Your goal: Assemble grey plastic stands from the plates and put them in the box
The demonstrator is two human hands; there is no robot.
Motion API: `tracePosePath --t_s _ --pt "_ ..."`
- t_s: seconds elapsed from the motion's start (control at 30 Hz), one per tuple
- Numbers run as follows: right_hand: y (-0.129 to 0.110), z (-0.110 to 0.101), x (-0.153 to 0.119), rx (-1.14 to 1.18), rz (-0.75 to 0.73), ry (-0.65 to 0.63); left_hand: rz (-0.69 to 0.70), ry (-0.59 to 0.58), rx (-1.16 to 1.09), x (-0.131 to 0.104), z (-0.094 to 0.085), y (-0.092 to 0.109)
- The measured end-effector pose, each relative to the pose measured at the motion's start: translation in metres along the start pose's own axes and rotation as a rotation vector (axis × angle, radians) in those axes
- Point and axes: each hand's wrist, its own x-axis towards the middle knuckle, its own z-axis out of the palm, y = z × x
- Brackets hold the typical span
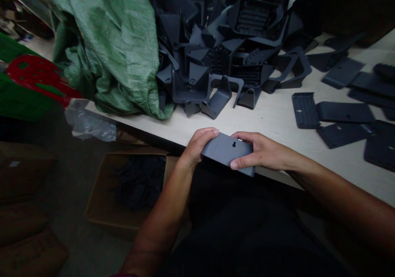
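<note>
Nearest, at the near edge of the table (pixel 271 116): dark grey plastic panel (pixel 228 151) held level between both hands, just above the table edge. Left hand (pixel 197 145) closed over the panel's left end, fingers curled over the top edge. Right hand (pixel 259 151) closed on the right end, thumb along the near edge, fingers on the far side. Keyhole slot visible near the middle of the panel's upper face.

Handling, as judged: light, stiff moulded plastic; smooth faces, likely somewhat slippery; not fragile, though thin edges possibly prone to flex. Best taken by the two short ends or along the long edges, clear of the slot.

Below the table, near left: open cardboard box (pixel 123 190) holding dark parts, contents too dim to identify. Clear plastic wrap (pixel 89 124) hanging over the left table edge.

Farther, right: flat grey plates (pixel 336 116) laid singly on the table, well apart from the hands.

Farthest: heap of moulded grey housings (pixel 222 42) piled across the middle of the table, with a crumpled green woven sack (pixel 114 42) touching its left side. Red plastic piece (pixel 37 77) at the far left.
</note>
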Motion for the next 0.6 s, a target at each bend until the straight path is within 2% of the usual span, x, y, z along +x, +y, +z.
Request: tracePosePath --t_s 0.07,0.17,0.33,0.43,0.53,0.6 --pt "0.000 -0.007 0.003 0.060 0.001 0.048 0.016 0.084 -0.066 0.000 0.000 -0.007" --pt "0.006 -0.013 0.005 0.154 -0.024 0.196 0.034 0.164 -0.141 -0.005 0.000 -0.016" --pt "0.019 -0.010 0.005 0.217 -0.032 0.355 -0.016 0.034 -0.125 -0.020 0.005 -0.022" --pt "0.020 -0.013 0.003 0.096 -0.119 0.463 -0.070 -0.029 -0.068 -0.025 0.003 -0.023" --pt "0.020 -0.024 -0.004 -0.075 -0.279 0.625 -0.012 0.023 -0.013 -0.027 -0.007 -0.024" --pt "0.022 -0.031 -0.010 -0.088 -0.317 0.694 0.065 0.093 0.024 -0.029 -0.014 -0.023"
